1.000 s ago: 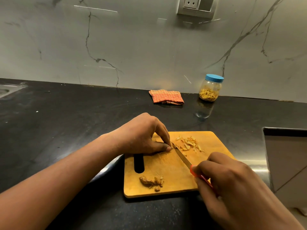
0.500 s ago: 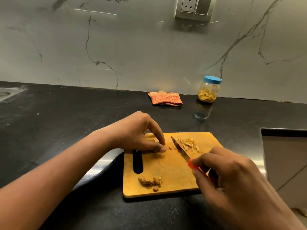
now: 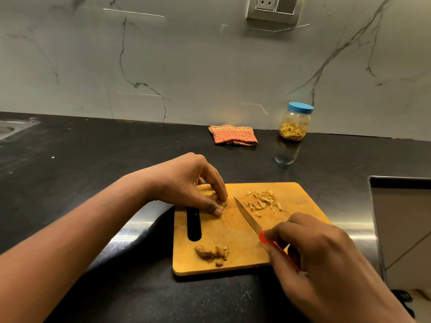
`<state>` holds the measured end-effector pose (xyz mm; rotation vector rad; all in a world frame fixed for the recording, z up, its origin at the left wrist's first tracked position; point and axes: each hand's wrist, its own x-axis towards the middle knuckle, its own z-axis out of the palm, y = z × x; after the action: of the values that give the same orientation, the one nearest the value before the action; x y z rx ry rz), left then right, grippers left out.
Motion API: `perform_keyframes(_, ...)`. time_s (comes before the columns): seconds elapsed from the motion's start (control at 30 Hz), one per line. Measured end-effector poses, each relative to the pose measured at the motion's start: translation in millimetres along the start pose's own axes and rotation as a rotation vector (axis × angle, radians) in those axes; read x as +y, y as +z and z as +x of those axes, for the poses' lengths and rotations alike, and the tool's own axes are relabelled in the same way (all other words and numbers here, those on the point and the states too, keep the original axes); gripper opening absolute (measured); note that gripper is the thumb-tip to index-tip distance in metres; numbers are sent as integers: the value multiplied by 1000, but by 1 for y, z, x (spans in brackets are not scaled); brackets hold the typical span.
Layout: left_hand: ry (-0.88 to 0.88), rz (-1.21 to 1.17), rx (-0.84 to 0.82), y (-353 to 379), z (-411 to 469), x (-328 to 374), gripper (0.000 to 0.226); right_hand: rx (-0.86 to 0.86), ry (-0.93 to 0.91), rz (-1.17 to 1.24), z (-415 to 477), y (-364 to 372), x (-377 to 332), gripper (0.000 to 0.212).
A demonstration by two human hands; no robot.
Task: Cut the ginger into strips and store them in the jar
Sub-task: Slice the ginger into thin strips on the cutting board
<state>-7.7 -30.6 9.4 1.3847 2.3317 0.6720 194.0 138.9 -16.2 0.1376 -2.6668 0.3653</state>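
Observation:
A wooden cutting board (image 3: 235,231) lies on the black counter. My left hand (image 3: 186,185) pinches a small piece of ginger (image 3: 215,198) against the board's upper left part. My right hand (image 3: 326,259) grips the red handle of a knife (image 3: 248,216), whose blade points up-left, just right of the ginger piece and apart from it. Cut ginger strips (image 3: 263,201) lie scattered at the board's upper right. A brown heap of ginger scraps (image 3: 211,252) sits near the board's front edge. The clear jar (image 3: 295,123) with a blue lid stands at the wall, closed, with ginger strips inside.
A folded orange checked cloth (image 3: 233,135) lies at the back of the counter, left of the jar. A sink corner (image 3: 9,130) shows at the far left. The counter ends at the right, beside a cabinet front (image 3: 403,229). A wall socket (image 3: 272,7) sits above.
The knife has lifted away from the ginger and swung right, pushing the cut strips aside. My left hand shifted its fingers on the ginger piece, which now shows under the fingertips.

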Motion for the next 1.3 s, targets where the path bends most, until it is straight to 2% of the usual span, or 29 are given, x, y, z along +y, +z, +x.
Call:
perform_keyframes(0.2,-17,1,2,-1,-1,-2,28,-8,54,6,-1,-6,8,14)
perform_keyframes(0.27,-19,0,8,0,0,-2,27,-2,70,-3,-2,-8,13,10)
perform_keyframes(0.4,-8,19,56,4,1,-1,23,-1,96,-13,-2,-12,16,18)
perform_keyframes(0.57,-4,42,117,14,5,5,12,84,39,57,3,-8,9,10)
perform_keyframes(0.8,-8,18,189,26,12,10,16,196,65,94,5,14,7,18)
perform_keyframes(0.97,-10,-31,95,19,9,10,19,252,61,80,2,16,11,18)
perform_keyframes(1.07,-19,-52,93,20,8,11,16,290,78,102,0,15,15,17)
perform_keyframes(1.17,-33,-56,127,23,10,13,13,284,77,112,-2,13,17,14)
perform_keyframes(1.3,-53,-21,177,25,9,19,12,247,84,101,-3,14,15,20)
